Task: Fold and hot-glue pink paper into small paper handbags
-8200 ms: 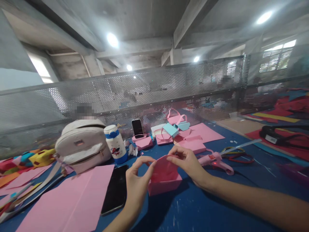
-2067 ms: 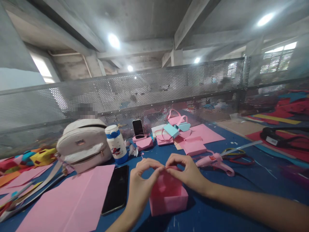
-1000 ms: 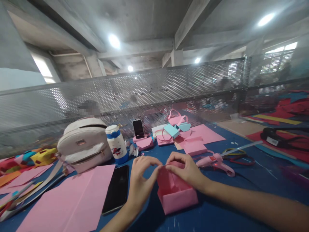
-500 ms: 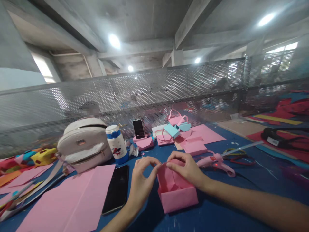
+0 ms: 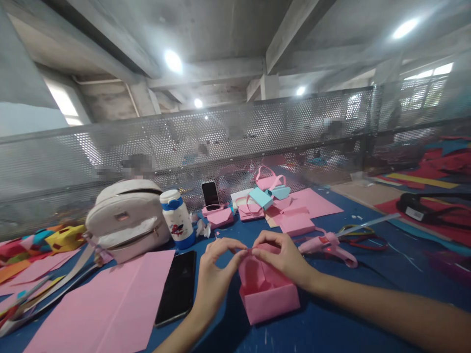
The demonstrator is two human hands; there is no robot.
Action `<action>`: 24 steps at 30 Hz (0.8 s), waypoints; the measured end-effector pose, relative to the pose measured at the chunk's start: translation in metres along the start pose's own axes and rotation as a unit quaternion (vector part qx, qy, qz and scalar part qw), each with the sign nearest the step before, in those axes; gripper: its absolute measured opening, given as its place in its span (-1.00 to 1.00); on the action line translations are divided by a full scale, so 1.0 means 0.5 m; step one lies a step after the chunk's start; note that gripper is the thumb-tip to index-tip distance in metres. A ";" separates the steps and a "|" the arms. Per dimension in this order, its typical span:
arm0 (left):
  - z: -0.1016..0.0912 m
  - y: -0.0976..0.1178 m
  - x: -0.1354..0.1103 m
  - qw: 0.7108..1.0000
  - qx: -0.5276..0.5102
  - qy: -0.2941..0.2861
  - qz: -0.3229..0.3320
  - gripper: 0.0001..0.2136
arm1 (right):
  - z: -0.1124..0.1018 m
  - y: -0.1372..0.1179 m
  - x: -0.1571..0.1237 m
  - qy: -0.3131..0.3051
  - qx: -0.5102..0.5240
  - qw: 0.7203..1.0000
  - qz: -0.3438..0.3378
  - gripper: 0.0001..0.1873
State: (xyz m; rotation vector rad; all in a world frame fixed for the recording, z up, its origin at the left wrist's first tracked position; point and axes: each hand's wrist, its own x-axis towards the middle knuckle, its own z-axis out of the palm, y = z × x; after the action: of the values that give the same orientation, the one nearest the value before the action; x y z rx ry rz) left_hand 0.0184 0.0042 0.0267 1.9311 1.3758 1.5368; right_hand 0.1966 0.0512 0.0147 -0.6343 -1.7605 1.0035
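A small pink paper box with an open top sits on the blue table in front of me, its back flap raised. My left hand pinches the upper left corner of that flap between thumb and fingers. Close beside it, my right hand pinches the same top edge, and the fingertips of both hands nearly meet. Fingers hide part of the flap's edge. To the right of the box lies a pink glue gun with a small red light on and a clear glue stick in its back.
A black phone and pink paper sheets lie left, before a white backpack and a bottle. Small paper bags stand behind the box, near a perforated metal screen. Scissors rest right.
Both hands keep their pinch on the box's flap with barely any movement. The whole view has shifted very slightly.
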 end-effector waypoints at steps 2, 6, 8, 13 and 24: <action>0.001 0.003 -0.001 1.000 0.003 -0.006 -0.002 -0.93 | 0.002 0.000 -0.002 0.000 -0.003 1.000 -0.010 -0.87; 0.002 0.010 -0.003 1.000 0.011 -0.017 -0.010 -0.91 | 0.004 -0.001 -0.006 -0.004 -0.017 0.999 -0.035 -0.90; 0.002 0.014 -0.002 0.999 0.007 -0.027 -0.024 -0.90 | 0.004 -0.002 -0.006 -0.005 -0.023 0.999 -0.043 -0.92; 0.003 0.014 0.009 0.989 -0.090 -0.060 -0.104 -0.84 | 0.000 -0.005 -0.003 0.000 -0.036 0.998 -0.052 -0.94; 0.008 -0.017 0.016 0.963 -0.183 -0.020 -0.197 -0.78 | -0.003 0.005 0.004 0.008 -0.023 1.000 -0.009 -0.90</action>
State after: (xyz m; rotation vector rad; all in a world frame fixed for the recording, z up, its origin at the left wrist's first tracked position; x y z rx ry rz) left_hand 0.0173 0.0158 0.0236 1.3656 1.2573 1.4259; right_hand 0.1973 0.0546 0.0138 -0.6514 -1.7767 0.9461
